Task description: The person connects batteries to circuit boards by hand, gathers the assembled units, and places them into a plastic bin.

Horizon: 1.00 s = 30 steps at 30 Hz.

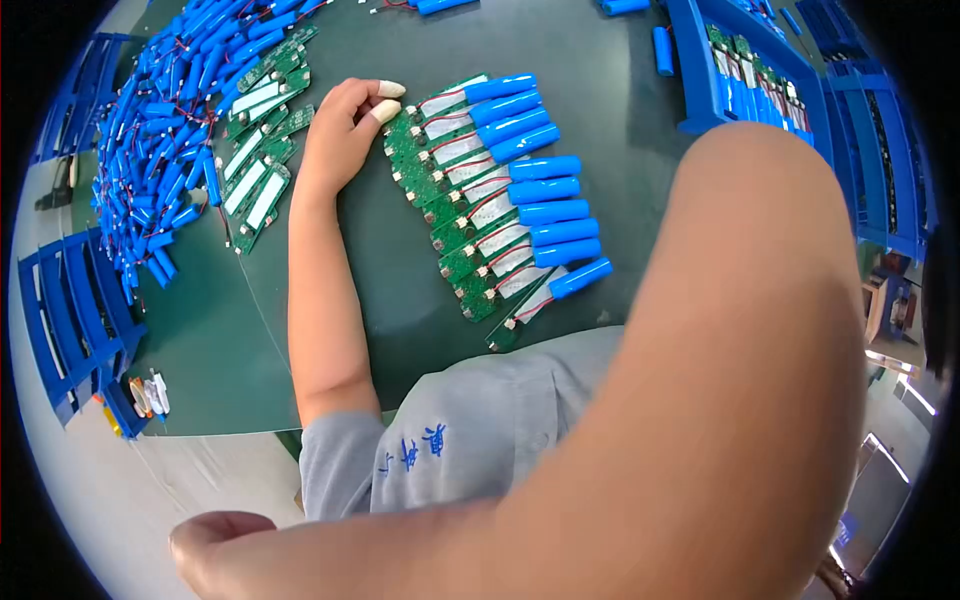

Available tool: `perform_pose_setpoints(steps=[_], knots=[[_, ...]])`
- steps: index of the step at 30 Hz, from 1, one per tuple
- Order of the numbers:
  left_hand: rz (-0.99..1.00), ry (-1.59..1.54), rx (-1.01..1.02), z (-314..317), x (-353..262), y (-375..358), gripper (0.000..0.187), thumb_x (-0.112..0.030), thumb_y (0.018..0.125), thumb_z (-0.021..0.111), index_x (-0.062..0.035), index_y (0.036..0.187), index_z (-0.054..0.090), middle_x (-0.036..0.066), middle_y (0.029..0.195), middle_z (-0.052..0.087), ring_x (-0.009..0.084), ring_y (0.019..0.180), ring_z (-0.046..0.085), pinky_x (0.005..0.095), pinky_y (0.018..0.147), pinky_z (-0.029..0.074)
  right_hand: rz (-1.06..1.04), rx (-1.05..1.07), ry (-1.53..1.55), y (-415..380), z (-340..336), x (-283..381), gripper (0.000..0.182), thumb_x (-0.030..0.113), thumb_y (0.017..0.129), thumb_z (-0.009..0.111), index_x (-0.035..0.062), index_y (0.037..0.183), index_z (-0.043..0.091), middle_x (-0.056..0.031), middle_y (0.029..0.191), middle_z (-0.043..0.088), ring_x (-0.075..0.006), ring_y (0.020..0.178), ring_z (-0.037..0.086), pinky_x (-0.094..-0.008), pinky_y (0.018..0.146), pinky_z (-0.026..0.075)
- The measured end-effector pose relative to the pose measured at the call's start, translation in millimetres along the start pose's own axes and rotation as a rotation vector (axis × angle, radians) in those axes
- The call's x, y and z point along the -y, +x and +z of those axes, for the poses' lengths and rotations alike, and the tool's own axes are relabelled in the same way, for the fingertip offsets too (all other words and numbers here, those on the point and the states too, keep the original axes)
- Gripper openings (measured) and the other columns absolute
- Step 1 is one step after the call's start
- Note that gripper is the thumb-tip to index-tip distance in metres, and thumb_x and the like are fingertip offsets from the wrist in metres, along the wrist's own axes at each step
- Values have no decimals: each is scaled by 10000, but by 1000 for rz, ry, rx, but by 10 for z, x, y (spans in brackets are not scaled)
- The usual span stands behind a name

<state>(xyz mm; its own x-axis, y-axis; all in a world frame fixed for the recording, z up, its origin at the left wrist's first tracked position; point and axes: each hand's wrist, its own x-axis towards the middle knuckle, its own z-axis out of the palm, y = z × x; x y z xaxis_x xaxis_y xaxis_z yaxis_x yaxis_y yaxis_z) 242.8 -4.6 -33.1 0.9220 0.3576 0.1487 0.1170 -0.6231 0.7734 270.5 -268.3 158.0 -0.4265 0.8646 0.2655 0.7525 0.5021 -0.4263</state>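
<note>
My left hand point(347, 128) rests on the green table at the top left end of a row of green circuit boards point(448, 212). Its thumb and one finger wear pale finger cots; their tips are slightly apart, beside the first board, and I see nothing held between them. Each board in the row has a white pad and red wires to a blue cylindrical battery point(553, 212). The lowest board point(505, 332) lies askew. My right arm is bent up close to the camera, and my right hand point(215, 540) appears blurred at the lower left, its fingers mostly hidden.
A large heap of blue batteries point(165, 150) covers the table's left side. Several circuit boards with white strips point(250, 185) lie between it and my left arm. A blue bin point(700, 60) at the upper right holds assembled boards. Blue racks point(62, 310) stand at the left edge.
</note>
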Motion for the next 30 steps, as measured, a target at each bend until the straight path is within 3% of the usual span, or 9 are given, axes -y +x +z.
perform_pose_setpoints(steps=[4, 5, 7, 14, 15, 23, 24, 27, 30], knots=[[134, 40, -6, -1, 118, 14, 190, -86, 841, 644, -67, 1026, 684, 50, 859, 597, 187, 781, 550, 305, 720, 457, 29, 12, -14, -25, -18, 88, 220, 105, 743, 629, 100, 963, 634, -52, 898, 589, -278, 926, 554, -402, 853, 439], [42, -27, 4, 7, 119, -1, 190, -97, 846, 641, -75, 1030, 681, 51, 871, 601, 203, 819, 554, 318, 746, 455, 36, 17, -25, -27, -19, 118, 220, 105, 740, 629, 100, 960, 633, -52, 895, 588, -279, 923, 554, -402, 851, 439], [130, 72, 18, 6, 188, 13, 191, -92, 875, 622, -47, 1054, 668, 34, 891, 583, 142, 810, 555, 265, 760, 455, 56, 17, -30, -59, -66, 165, 222, 106, 734, 630, 100, 956, 632, -51, 890, 586, -279, 917, 554, -402, 846, 440], [157, 87, -3, 3, 165, 2, 187, -109, 871, 644, -63, 1049, 680, 40, 874, 580, 149, 801, 557, 266, 751, 457, 74, 2, -39, -58, -24, 235, 229, 110, 711, 633, 98, 940, 629, -50, 870, 579, -281, 896, 552, -403, 827, 441], [123, 54, 3, 12, 140, 12, 174, -104, 852, 649, -66, 1018, 688, 65, 854, 600, 195, 803, 576, 309, 727, 466, 77, -5, -34, -65, -2, 231, 230, 111, 708, 633, 98, 937, 628, -50, 867, 578, -281, 893, 552, -404, 825, 441], [130, -39, -6, 30, 165, 7, 174, -78, 838, 655, -52, 1006, 688, 63, 848, 599, 192, 769, 563, 303, 704, 463, 95, -23, -18, -84, 12, 167, 238, 115, 682, 636, 96, 919, 625, -49, 845, 571, -284, 869, 550, -405, 804, 443], [142, 94, 6, -9, 140, 18, 166, -96, 841, 652, -59, 999, 687, 70, 865, 610, 221, 797, 569, 320, 731, 469, 98, -23, -26, -87, -8, 169, 239, 115, 679, 637, 96, 917, 624, -49, 842, 570, -284, 866, 550, -405, 801, 443], [84, 31, -9, -4, 85, -12, 153, -130, 855, 647, -73, 992, 688, 57, 883, 622, 236, 878, 567, 339, 768, 462, 100, -13, -30, -89, -68, 201, 242, 117, 669, 638, 95, 910, 623, -48, 834, 567, -285, 857, 549, -405, 794, 444], [140, 73, 15, -12, 162, -7, 188, -94, 872, 628, -50, 1049, 675, 47, 911, 595, 157, 835, 575, 270, 766, 461, 113, -11, -35, -101, -132, 185, 245, 119, 659, 639, 94, 903, 621, -48, 826, 564, -286, 848, 548, -406, 786, 445]])
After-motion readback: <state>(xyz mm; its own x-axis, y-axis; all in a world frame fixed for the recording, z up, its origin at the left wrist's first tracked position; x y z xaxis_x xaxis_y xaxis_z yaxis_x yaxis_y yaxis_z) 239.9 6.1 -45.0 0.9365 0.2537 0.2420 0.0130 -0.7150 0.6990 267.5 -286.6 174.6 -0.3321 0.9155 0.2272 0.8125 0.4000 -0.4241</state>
